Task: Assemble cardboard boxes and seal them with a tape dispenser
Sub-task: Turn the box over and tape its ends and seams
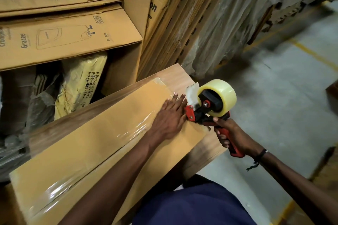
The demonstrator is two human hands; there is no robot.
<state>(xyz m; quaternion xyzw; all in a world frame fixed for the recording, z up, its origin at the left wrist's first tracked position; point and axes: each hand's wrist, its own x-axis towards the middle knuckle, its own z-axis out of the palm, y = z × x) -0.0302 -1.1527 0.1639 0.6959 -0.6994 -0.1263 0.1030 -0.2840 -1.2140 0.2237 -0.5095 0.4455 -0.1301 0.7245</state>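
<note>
Fingers [178, 100] of the left hand [169, 117] press flat and straight on the long flat brown cardboard box [87, 144], its seam already taped, while the right hand [232, 136] grips the red-handled tape dispenser [210, 107] at the box's 2 o'clock end, likely just the cut left.

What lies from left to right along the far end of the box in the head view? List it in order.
Yellow bag with handwriting → left hand pressing flat on the taped cardboard box → red tape dispenser with its tape roll → right hand gripping the handle → grey floor.
</note>
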